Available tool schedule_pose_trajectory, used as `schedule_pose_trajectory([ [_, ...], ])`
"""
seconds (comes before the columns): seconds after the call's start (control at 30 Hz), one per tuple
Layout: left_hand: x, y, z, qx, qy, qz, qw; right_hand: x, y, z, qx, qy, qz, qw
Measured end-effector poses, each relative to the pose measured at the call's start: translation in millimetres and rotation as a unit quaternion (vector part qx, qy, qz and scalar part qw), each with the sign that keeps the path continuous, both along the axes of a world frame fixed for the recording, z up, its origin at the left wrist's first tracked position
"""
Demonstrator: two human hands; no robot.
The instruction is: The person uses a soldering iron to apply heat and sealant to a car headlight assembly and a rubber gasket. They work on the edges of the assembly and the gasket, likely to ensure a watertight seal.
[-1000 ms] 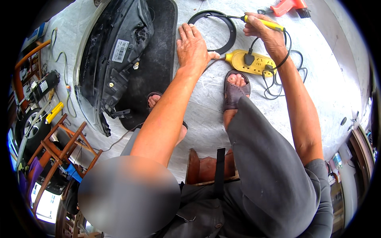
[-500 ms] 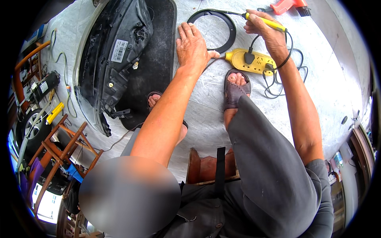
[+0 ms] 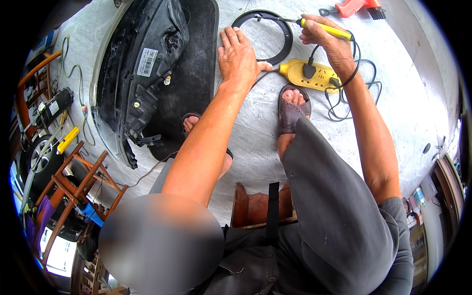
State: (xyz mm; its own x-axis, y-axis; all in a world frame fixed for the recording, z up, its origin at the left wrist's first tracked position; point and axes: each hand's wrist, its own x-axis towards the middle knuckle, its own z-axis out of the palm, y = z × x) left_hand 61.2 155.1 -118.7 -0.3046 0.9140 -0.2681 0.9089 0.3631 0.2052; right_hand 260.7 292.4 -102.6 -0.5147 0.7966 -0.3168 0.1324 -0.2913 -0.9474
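Right hand [image 3: 332, 43] grips a yellow-handled tool [image 3: 334, 30]; left hand [image 3: 238, 61] rests flat, fingers extended, on a black ring [image 3: 287, 42].
The ring lies on the floor [image 3: 255, 157] between the hands, its lower-left part hidden under the left; the tool's shaft crosses its top, the tip hard to make out. Beyond, a white label [image 3: 147, 62] with a barcode and tiny print marks a black lamp housing [image 3: 130, 61], cut off at the top edge.

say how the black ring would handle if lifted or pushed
The ring is likely stiff, since it holds a clean round outline. It is probably light for its size, being a narrow band around a wide opening. Lying flat on the floor, it would more likely slide than roll.
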Motion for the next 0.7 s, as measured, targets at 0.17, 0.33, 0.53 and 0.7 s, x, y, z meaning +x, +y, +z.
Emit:
schedule_pose_trajectory([
  [0.17,1.1,0.6,0.2,-0.001,-0.003,0.002,1.0,3.7,3.0,-2.1,0.0,-0.013,-0.007,1.0],
  [0.33,-0.2,0.1,-0.8,0.001,-0.003,0.001,1.0,6.5,3.9,0.5,0.016,-0.038,0.02,0.999],
  [0.53,0.9,0.5,-1.8,-0.003,-0.001,0.0,1.0,10.0,6.4,2.2,0.004,-0.016,0.01,1.0],
  [0.7,-0.6,-0.6,-2.7,0.001,0.003,-0.002,1.0,6.0,6.7,2.9,0.033,-0.02,0.015,0.999],
])
